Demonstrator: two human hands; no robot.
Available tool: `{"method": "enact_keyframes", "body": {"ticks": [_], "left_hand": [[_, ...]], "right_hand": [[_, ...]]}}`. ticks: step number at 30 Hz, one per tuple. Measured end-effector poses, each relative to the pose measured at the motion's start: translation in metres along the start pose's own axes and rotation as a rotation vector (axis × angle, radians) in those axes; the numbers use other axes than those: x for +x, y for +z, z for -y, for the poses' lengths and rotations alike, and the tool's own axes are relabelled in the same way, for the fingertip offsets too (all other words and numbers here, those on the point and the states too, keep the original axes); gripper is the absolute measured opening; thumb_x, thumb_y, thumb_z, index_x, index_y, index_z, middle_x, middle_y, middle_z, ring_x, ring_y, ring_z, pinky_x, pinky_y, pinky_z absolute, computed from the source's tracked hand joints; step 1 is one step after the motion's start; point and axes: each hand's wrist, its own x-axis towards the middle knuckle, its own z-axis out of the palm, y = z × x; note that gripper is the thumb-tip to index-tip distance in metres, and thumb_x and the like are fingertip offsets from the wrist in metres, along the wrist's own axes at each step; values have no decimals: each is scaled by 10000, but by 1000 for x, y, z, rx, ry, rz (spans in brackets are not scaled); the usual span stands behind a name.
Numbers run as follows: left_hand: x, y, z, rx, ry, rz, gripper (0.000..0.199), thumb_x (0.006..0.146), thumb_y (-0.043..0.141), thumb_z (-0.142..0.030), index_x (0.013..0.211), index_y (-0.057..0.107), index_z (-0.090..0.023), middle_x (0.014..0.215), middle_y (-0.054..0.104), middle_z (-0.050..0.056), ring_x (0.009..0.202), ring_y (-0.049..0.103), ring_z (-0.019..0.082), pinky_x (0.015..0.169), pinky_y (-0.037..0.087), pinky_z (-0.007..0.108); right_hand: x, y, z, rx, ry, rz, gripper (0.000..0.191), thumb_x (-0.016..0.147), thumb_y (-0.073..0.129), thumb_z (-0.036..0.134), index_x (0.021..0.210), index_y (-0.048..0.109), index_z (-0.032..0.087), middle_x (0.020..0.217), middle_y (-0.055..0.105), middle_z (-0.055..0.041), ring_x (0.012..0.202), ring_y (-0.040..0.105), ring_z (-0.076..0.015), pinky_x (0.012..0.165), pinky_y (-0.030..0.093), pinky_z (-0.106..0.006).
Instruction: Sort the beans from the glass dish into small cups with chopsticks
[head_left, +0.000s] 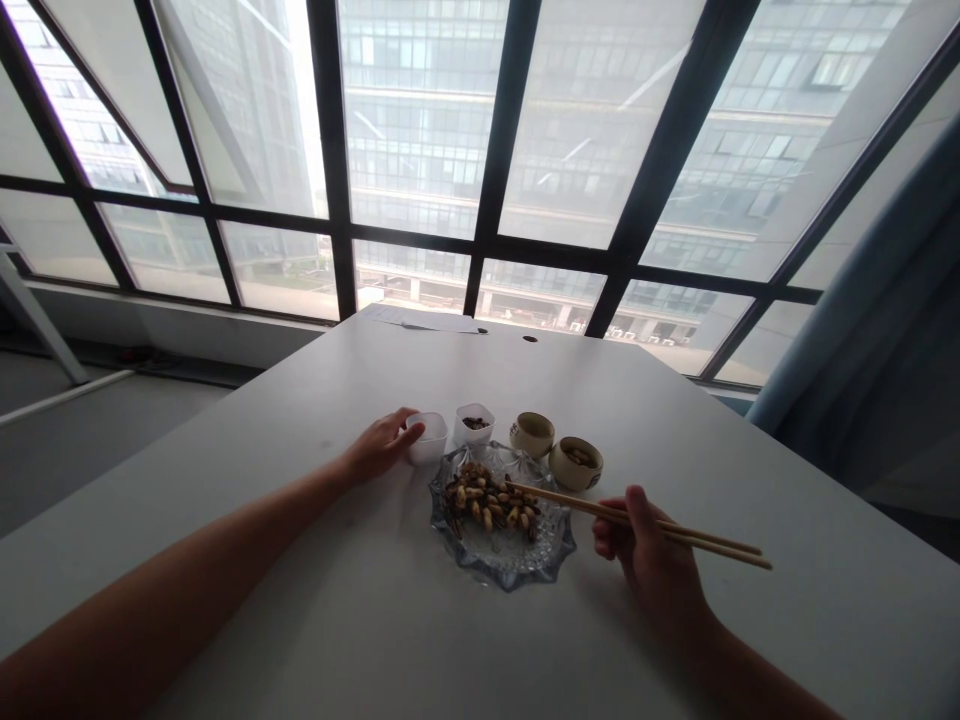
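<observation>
My left hand [384, 442] grips the rim of a translucent plastic cup [429, 440], thumb at the near side. In my right hand [649, 545] is a pair of wooden chopsticks [709, 543]. Their tips reach into a heap of peanuts and dark dried bits [487, 503] on a scalloped glass plate [510, 575]. A second plastic cup [475, 432], with dark pieces inside, stands behind the plate. Beside it are two beige ceramic cups: the left cup [531, 436] shows no visible contents, and the right cup [576, 465] holds some light pieces.
Everything stands on a white table [300, 620]. Papers [420, 319] lie at its far edge, near a dark round spot [530, 339]. Tall windows [420, 120] rise behind, and a blue curtain [870, 300] hangs at the right.
</observation>
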Motion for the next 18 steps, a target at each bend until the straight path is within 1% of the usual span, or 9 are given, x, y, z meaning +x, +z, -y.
{"method": "enact_keyframes", "body": {"ticks": [2, 4, 7, 8, 10, 12, 14, 16, 18], "left_hand": [[0, 0, 0, -6, 0, -1, 642, 885, 325, -682, 1153, 590, -162, 859, 687, 73, 793, 617, 240, 734, 461, 336], [0, 0, 0, -4, 0, 0, 635, 887, 321, -684, 1140, 594, -169, 846, 684, 64, 793, 614, 238, 736, 461, 336], [0, -1, 0, 9, 8, 4, 648, 888, 307, -691, 1124, 597, -162, 844, 682, 66, 786, 614, 237, 731, 462, 336], [0, -1, 0, 12, 10, 6, 656, 888, 301, -694, 1124, 596, -158, 855, 683, 70, 790, 617, 238, 733, 464, 336], [1, 0, 0, 15, 14, 7, 667, 889, 290, -701, 1125, 592, -155, 876, 683, 76, 803, 620, 240, 742, 466, 337], [1, 0, 1, 16, 15, 13, 667, 890, 281, -704, 1124, 587, -159, 893, 683, 78, 818, 619, 241, 756, 466, 340], [1, 0, 2, 15, 16, 22, 673, 889, 277, -708, 1128, 581, -157, 904, 681, 83, 825, 615, 245, 767, 465, 349], [1, 0, 2, 9, 17, 32, 679, 887, 279, -712, 1144, 574, -157, 926, 682, 90, 839, 612, 250, 779, 465, 358], [0, -1, 2, 1, 24, 37, 687, 885, 281, -718, 1163, 568, -160, 956, 682, 95, 848, 612, 250, 791, 466, 364]], "right_hand": [[-1, -5, 5, -132, -190, 29, 435, 801, 662, 616, 712, 694, 192, 510, 659, -51, 392, 602, -178, 373, 498, -288], [-1, -14, 12, -333, -467, 129, 326, 858, 649, 519, 755, 724, 219, 567, 693, -52, 441, 638, -182, 427, 533, -291], [-1, -24, 26, -629, -872, 502, 156, 851, 697, 395, 843, 768, 257, 664, 740, -55, 546, 686, -186, 524, 563, -283], [-1, -25, 30, -689, -955, 600, 124, 848, 708, 363, 888, 770, 263, 689, 748, -51, 574, 692, -186, 563, 572, -286], [-4, -24, 38, -763, -1099, 742, 154, 848, 723, 313, 991, 752, 264, 725, 752, -44, 617, 697, -184, 613, 577, -289], [-9, -18, 42, -782, -1232, 789, 218, 886, 685, 280, 1098, 705, 234, 746, 745, -52, 646, 693, -185, 635, 574, -297], [-12, -13, 45, -777, -1332, 776, 239, 952, 589, 257, 1170, 646, 179, 738, 725, -67, 644, 678, -183, 629, 564, -303], [-13, -9, 47, -771, -1376, 765, 246, 996, 494, 232, 1194, 600, 130, 716, 704, -80, 616, 655, -177, 600, 549, -301], [-12, -8, 49, -772, -1385, 774, 245, 1003, 470, 218, 1196, 580, 113, 706, 696, -85, 602, 643, -175, 589, 540, -300]]}}
